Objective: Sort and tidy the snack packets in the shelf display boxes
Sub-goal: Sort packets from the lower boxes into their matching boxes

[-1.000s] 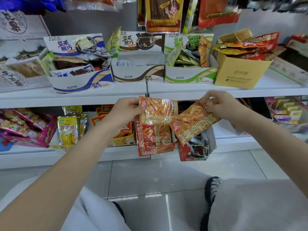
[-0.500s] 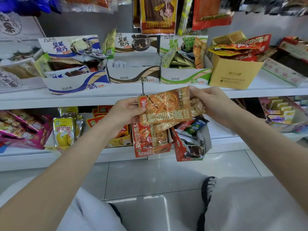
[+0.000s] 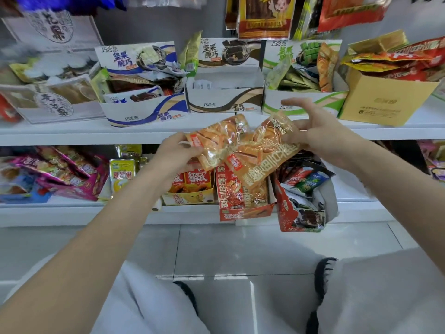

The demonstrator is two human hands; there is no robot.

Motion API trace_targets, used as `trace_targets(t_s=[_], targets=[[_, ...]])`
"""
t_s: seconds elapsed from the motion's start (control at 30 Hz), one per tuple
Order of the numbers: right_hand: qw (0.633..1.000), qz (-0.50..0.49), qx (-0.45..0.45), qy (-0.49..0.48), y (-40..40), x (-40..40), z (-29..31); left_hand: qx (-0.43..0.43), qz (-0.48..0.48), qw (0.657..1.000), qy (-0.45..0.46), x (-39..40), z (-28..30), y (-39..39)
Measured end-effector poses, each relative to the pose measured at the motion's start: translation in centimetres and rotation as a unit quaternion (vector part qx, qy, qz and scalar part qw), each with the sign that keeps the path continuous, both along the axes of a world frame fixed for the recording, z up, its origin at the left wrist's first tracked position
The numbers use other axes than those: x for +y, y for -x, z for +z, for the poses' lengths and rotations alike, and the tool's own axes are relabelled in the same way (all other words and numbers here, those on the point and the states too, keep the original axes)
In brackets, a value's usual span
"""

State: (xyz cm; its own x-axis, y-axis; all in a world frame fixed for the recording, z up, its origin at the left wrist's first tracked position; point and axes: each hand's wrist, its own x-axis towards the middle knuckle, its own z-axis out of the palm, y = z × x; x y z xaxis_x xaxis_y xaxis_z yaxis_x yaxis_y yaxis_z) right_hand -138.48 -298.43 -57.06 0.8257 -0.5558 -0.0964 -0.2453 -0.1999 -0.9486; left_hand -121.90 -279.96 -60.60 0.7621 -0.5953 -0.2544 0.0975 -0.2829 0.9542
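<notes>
My left hand (image 3: 175,153) grips the left end of an orange snack packet (image 3: 216,141), held in front of the upper shelf's edge. A second orange packet (image 3: 267,153) overlaps it on the right. My right hand (image 3: 315,131) touches that packet's upper right corner with the thumb and lower fingers, the other fingers spread. Below them, on the lower shelf, stands a red display box (image 3: 243,210) with the same orange packets upright in it.
The upper shelf (image 3: 72,133) carries a blue box (image 3: 144,114), a brown box (image 3: 224,102), a green box (image 3: 301,102) and a yellow carton (image 3: 380,102). A tilted red box (image 3: 303,213) of mixed packets overhangs the lower shelf. My knees are below.
The two packets, stacked together half a second ago, now fan apart and sit tilted. My right hand has opened its upper fingers. The view has shifted slightly.
</notes>
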Motion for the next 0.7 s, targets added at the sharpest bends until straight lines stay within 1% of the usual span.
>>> trace_targets(t_s=[0.1,0.17,0.23,0.3,0.33,0.37,0.4,0.43,0.47,0.5,0.57,0.63,0.7], targets=[[0.997,-0.059,0.01,-0.041,-1.3,0.5,-1.0,0.028,-0.112,0.993,0.017,0.2,0.5,0.8],[0.991,-0.087,0.001,-0.099,-1.7,0.4,-1.4,0.037,-0.155,0.987,0.031,0.0,0.4,1.3],[0.989,-0.074,0.015,-0.129,-1.4,0.4,-1.7,0.045,-0.188,0.98,0.039,-0.7,-0.3,1.9],[0.99,-0.054,0.06,-0.115,-0.7,0.0,-2.2,0.023,-0.236,0.971,0.005,-1.6,-1.4,2.6],[0.991,-0.061,0.076,-0.091,-0.2,-0.3,-2.5,-0.006,-0.266,0.964,-0.031,-2.1,-2.3,2.8],[0.993,-0.079,0.086,-0.03,0.4,-0.7,-2.8,-0.064,-0.298,0.949,-0.083,-2.5,-3.3,2.5],[0.987,-0.101,0.098,0.076,1.1,-1.2,-2.9,-0.149,-0.322,0.924,-0.143,-2.9,-4.3,2.0],[0.968,-0.114,0.115,0.194,1.7,-1.7,-2.8,-0.236,-0.331,0.891,-0.203,-3.0,-5.5,1.1],[0.944,-0.114,0.124,0.283,2.2,-2.0,-2.7,-0.297,-0.328,0.86,-0.254,-3.1,-6.5,0.1],[0.932,-0.102,0.122,0.326,2.6,-2.1,-2.7,-0.33,-0.324,0.837,-0.291,-3.2,-7.5,-0.7],[0.937,-0.069,0.105,0.326,3.0,-2.2,-3.3,-0.353,-0.331,0.814,-0.322,-3.4,-8.9,-1.7],[0.941,-0.042,0.098,0.322,2.4,-1.8,-4.5,-0.359,-0.364,0.797,-0.323,-3.8,-10.1,-1.7],[0.932,-0.022,0.084,0.352,1.0,-1.3,-6.2,-0.344,-0.401,0.786,-0.322,-4.2,-11.2,-1.1]])
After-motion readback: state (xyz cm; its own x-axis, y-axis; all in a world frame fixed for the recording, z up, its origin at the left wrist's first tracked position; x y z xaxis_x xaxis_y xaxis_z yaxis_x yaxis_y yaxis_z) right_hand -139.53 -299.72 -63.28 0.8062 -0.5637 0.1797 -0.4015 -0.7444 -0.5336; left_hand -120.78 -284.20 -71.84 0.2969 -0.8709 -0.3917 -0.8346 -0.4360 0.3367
